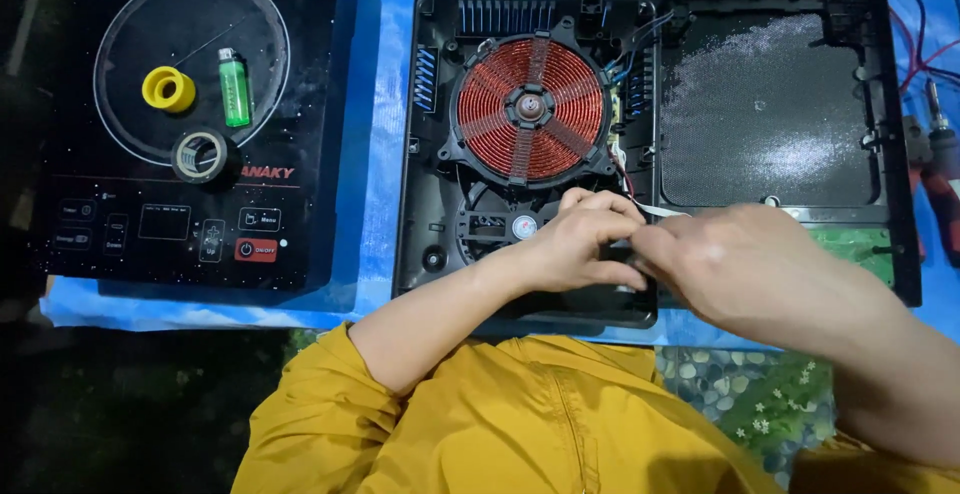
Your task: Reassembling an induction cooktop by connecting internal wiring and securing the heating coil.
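Observation:
An opened black induction cooker base [430,134] lies on a blue cloth, with a copper-red coil [530,109] in its middle and a small fan [495,229] below it. My left hand [580,244] and my right hand [730,259] meet over the base's lower middle edge, fingers pinched together around a small dark part and a white flat cable [662,212]. What exactly each hand grips is hidden by the fingers. A green circuit board [855,249] shows to the right of my right hand.
The cooker's black glass top [190,194] lies at the left, carrying a yellow tape roll [168,89], a green lighter [235,87] and a black tape roll [200,156]. Red and black wires [915,44] and red-handled tools [935,169] lie at the right edge.

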